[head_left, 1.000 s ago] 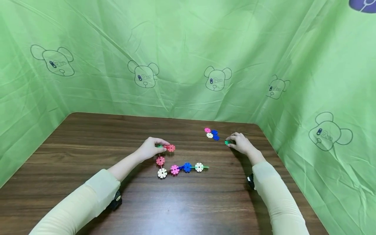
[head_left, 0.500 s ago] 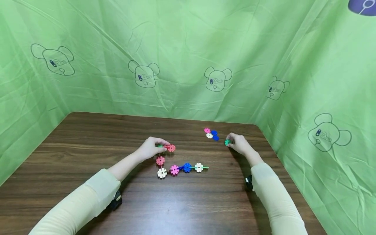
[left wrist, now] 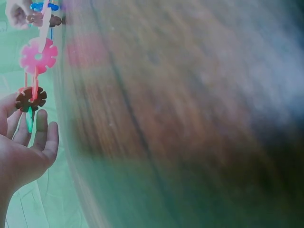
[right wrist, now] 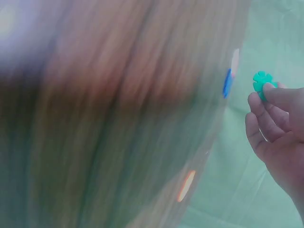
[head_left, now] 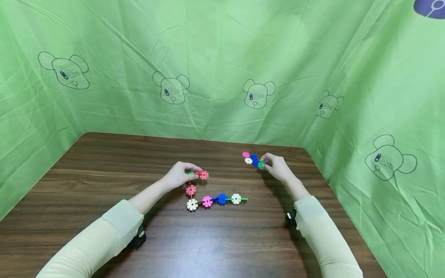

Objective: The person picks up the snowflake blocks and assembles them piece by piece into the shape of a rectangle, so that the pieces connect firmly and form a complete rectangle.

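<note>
My left hand (head_left: pixel 179 175) pinches the upper end of a chain of slotted flower-shaped discs, by a red disc (head_left: pixel 204 175) and a green one partly hidden by the fingers. From there the chain bends down through another red disc (head_left: pixel 191 189) to a white disc (head_left: pixel 192 205). It runs right through a pink disc (head_left: pixel 207 201) and a blue disc (head_left: pixel 222 199) to a white disc (head_left: pixel 236 199) with a green piece edge-on. My right hand (head_left: pixel 276 166) pinches a single green disc (right wrist: pixel 262 81) between thumb and fingers, beside the loose discs.
Loose discs lie toward the back right: a pink one (head_left: pixel 245 155), a white one (head_left: pixel 248 160) and two blue ones, one blue disc (head_left: pixel 254 157) behind the other. Green cloth (head_left: pixel 215 69) with bear outlines surrounds the wooden table (head_left: pixel 104 158).
My right hand has moved left with the green disc, from the right of the loose discs to close beside the blue ones. My left hand has stayed at the chain.
</note>
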{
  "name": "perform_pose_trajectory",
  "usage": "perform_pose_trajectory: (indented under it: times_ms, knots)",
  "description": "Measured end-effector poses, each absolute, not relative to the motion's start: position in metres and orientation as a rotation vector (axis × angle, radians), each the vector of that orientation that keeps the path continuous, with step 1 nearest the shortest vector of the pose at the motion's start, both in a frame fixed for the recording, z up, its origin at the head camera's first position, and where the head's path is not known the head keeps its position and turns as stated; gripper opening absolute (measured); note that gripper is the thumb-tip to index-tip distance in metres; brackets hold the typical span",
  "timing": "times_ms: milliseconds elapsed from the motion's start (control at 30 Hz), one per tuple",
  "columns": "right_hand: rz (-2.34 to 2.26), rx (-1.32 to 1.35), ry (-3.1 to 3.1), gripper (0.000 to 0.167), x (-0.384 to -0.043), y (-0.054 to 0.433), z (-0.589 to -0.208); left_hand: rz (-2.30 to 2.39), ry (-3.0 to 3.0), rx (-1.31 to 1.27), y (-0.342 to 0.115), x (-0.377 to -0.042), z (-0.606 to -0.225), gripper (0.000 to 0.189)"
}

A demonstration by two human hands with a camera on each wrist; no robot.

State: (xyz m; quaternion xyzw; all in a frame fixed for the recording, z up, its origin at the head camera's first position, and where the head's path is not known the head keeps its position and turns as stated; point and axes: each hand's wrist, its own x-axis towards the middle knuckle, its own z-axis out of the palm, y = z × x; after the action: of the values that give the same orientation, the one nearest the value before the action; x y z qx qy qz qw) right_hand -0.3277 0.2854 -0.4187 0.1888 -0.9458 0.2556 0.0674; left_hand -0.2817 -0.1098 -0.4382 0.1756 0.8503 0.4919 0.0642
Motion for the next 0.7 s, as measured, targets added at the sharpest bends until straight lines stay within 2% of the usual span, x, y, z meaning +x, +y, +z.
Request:
perform_pose_trajectory:
  times_ms: [700]
  knots:
    - [1.049, 0.739, -2.590, 0.013, -0.300, 0.197, -0.404, 1.537, 2.511, 0.508, -0.111, -0.285, -0.438, 0.026]
